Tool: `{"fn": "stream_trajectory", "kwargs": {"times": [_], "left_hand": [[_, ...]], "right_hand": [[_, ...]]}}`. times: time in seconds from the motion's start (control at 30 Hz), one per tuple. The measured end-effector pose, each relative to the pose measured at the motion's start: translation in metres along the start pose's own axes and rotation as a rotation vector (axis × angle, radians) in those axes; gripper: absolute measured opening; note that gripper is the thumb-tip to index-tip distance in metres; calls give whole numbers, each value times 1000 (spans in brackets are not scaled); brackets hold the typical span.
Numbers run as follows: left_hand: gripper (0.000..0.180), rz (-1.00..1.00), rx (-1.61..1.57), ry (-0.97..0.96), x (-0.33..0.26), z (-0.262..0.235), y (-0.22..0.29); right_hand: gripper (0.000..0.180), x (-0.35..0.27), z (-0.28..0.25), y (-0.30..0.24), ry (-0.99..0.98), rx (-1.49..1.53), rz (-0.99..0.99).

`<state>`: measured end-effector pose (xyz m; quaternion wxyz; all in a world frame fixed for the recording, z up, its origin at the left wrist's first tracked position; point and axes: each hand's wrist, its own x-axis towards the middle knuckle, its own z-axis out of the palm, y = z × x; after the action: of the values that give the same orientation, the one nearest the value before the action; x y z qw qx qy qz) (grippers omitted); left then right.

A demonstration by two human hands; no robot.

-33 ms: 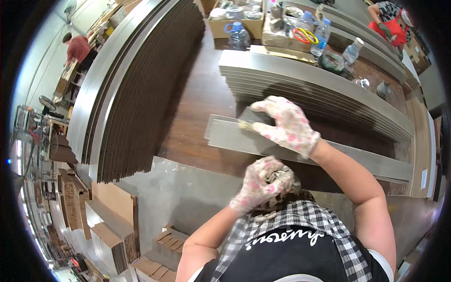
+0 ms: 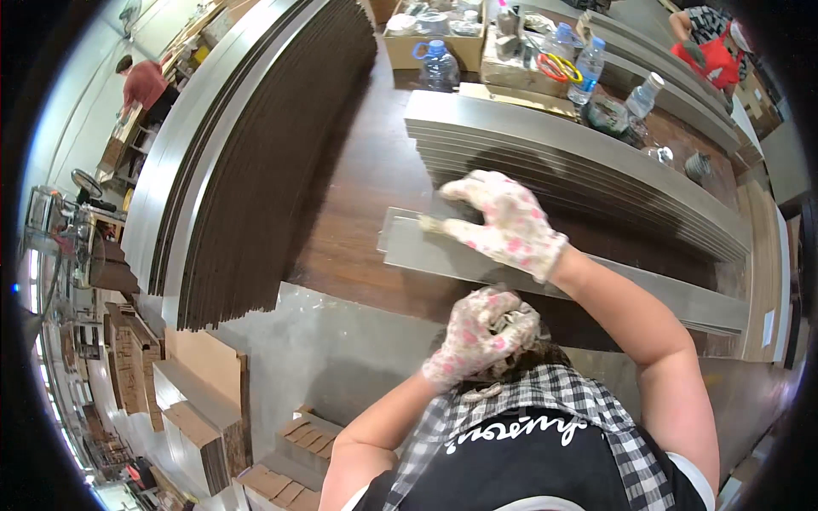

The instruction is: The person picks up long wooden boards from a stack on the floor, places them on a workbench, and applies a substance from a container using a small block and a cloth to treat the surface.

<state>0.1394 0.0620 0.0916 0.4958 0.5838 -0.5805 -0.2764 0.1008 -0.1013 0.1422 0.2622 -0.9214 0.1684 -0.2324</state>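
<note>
Both my hands wear white gloves with pink spots. My right hand (image 2: 504, 223) is curved over the far end of a long, flat grey metal strip (image 2: 426, 247), thumb and fingers bent towards each other. Something dark grey is between them, too blurred to name. The thumb tip of this glove is yellowed. Close to my body, my left hand (image 2: 477, 332) is closed around a crumpled, greyish cloth (image 2: 515, 328), partly covered by its fingers. The strip lies on a brown wooden tabletop (image 2: 341, 243) and runs off to the right under my forearm.
Beyond the strip stands a stack of similar metal strips (image 2: 579, 153); a taller stack (image 2: 281, 128) rises at left. Bottles (image 2: 586, 72), yellow-handled scissors (image 2: 558, 68) and a box of small containers (image 2: 434, 47) fill the far side. Two people work farther off. Cardboard (image 2: 209, 375) stands lower left.
My right hand has shifted slightly left along the strip, and less of the dark grey thing shows. My left hand stays almost where it was.
</note>
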Motion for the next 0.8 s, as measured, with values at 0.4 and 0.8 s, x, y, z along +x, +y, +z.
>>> {"fn": "stream_trajectory", "kwargs": {"times": [0.4,0.8], "left_hand": [[33,-89,-338,-150,4,-9,6],[17,103,-319,-336,15,-10,1]], "right_hand": [[42,42,21,-18,-68,102,-27],[43,-74,-94,32,-9,-43,248]]}}
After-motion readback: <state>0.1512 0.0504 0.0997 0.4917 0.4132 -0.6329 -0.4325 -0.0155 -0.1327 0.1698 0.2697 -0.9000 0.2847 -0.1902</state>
